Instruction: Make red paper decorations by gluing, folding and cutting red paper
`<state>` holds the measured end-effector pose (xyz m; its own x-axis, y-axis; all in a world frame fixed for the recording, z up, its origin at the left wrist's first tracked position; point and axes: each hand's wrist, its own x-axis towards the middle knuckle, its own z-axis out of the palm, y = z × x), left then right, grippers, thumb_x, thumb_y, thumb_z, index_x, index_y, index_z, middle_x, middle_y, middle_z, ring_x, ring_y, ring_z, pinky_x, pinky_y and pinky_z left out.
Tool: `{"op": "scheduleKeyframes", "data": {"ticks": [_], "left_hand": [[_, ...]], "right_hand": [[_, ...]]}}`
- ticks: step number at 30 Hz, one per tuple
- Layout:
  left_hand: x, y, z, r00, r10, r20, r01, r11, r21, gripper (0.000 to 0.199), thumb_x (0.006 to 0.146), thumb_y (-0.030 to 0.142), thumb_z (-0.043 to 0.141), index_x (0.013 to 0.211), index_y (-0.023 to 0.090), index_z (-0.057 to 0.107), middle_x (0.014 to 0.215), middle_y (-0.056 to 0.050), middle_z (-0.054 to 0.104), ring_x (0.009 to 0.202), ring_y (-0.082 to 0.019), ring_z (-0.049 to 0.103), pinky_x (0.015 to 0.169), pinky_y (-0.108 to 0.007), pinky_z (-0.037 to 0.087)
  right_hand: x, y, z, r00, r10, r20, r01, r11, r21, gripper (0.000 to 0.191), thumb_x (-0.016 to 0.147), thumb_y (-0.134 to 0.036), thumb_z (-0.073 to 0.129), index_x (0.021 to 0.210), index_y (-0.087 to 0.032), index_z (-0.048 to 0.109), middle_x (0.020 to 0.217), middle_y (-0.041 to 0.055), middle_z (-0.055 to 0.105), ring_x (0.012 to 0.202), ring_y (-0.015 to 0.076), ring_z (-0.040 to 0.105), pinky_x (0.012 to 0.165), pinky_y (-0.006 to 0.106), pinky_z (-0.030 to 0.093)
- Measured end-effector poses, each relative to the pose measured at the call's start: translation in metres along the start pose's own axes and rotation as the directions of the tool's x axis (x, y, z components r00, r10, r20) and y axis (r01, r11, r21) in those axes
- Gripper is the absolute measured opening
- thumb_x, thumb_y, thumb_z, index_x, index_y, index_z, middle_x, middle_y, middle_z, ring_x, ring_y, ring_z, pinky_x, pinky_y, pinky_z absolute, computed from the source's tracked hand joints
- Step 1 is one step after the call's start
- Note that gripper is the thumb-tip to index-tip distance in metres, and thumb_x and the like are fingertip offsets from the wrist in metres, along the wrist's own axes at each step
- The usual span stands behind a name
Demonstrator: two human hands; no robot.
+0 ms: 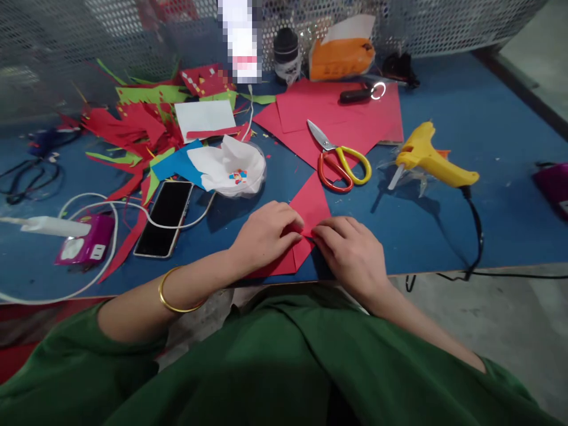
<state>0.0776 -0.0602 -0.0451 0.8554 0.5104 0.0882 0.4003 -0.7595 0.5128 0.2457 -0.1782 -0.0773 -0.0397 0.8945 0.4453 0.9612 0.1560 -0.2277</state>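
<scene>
A folded sheet of red paper (313, 204) lies at the front edge of the blue table, one pointed corner aimed away from me. My left hand (268, 234) rests over its left part, fingers closed and pinching the paper near the middle. From the other side my right hand (352, 251) pinches the fold with thumb and fingertips, close to the left fingers. Part of the paper is hidden beneath the left hand. Just beyond the paper's far corner lie scissors (339, 163) with one red and one yellow handle, blades partly spread.
A yellow glue gun (437, 157) with a black cord lies right. Larger red sheets (328, 112) are behind the scissors. Left are a phone (164, 219), a white cable, a purple socket box (86, 239), red and green paper scraps (137, 127) and a tissue-lined bowl (261, 168).
</scene>
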Motion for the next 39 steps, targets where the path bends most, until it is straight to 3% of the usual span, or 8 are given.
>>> {"op": "scheduleKeyframes", "data": {"ticks": [5,12,22,28,34,39], "left_hand": [[0.006,-0.010,-0.001,0.998,-0.057,0.023,0.059,0.992,-0.109,0.019,0.085,0.036,0.076,0.091,0.019,0.067,0.089,-0.001,0.068,0.086,-0.019,0.060,0.078,-0.032,0.044],[0.004,-0.015,0.001,0.997,-0.055,-0.049,0.050,0.994,-0.098,0.021,0.089,0.041,0.071,0.088,0.020,0.069,0.092,-0.002,0.069,0.089,-0.018,0.061,0.080,-0.031,0.045],[0.006,-0.014,0.007,0.995,-0.045,-0.090,0.035,0.993,-0.109,0.010,0.092,0.025,0.069,0.083,0.019,0.069,0.090,-0.002,0.069,0.086,-0.017,0.060,0.077,-0.031,0.044],[0.005,-0.013,0.009,0.992,-0.033,-0.120,0.024,0.997,-0.069,0.016,0.094,0.032,0.066,0.084,0.019,0.068,0.090,-0.003,0.068,0.086,-0.018,0.059,0.078,-0.032,0.045],[0.006,-0.013,0.010,0.991,-0.055,-0.119,0.046,0.996,-0.076,0.013,0.093,0.026,0.067,0.082,0.019,0.067,0.094,-0.004,0.067,0.089,-0.018,0.060,0.079,-0.032,0.046],[0.008,-0.014,0.009,0.993,-0.050,-0.110,0.040,0.996,-0.084,0.013,0.093,0.025,0.065,0.081,0.019,0.066,0.093,-0.003,0.066,0.088,-0.018,0.061,0.078,-0.032,0.047]], "right_hand": [[0.007,0.001,0.000,0.984,0.177,0.024,-0.178,0.977,0.116,0.015,0.096,-0.027,0.061,0.090,-0.019,0.073,0.089,0.0073,0.069,0.081,0.0216,0.059,0.069,0.034,0.045],[0.010,0.003,-0.001,0.948,0.304,0.092,-0.317,0.926,0.207,0.011,0.095,-0.027,0.061,0.088,-0.021,0.067,0.094,0.0080,0.066,0.083,0.0221,0.061,0.070,0.037,0.048],[0.014,0.003,-0.001,0.945,0.311,0.103,-0.325,0.931,0.169,0.012,0.095,-0.028,0.062,0.087,-0.019,0.064,0.092,0.0090,0.065,0.080,0.0219,0.062,0.069,0.036,0.050],[0.014,0.003,0.001,0.945,0.311,0.096,-0.323,0.935,0.148,0.014,0.095,-0.030,0.063,0.084,-0.021,0.061,0.091,0.0080,0.065,0.079,0.0212,0.062,0.067,0.036,0.051],[0.000,0.010,-0.014,0.924,0.380,0.027,-0.376,0.897,0.232,0.010,0.091,-0.026,0.069,0.088,-0.024,0.060,0.093,0.0050,0.066,0.086,0.0197,0.065,0.071,0.034,0.054],[-0.006,0.017,-0.020,0.937,0.341,0.081,-0.350,0.902,0.251,0.005,0.092,-0.026,0.068,0.093,-0.024,0.064,0.096,0.0046,0.069,0.084,0.0192,0.067,0.071,0.035,0.053]]}}
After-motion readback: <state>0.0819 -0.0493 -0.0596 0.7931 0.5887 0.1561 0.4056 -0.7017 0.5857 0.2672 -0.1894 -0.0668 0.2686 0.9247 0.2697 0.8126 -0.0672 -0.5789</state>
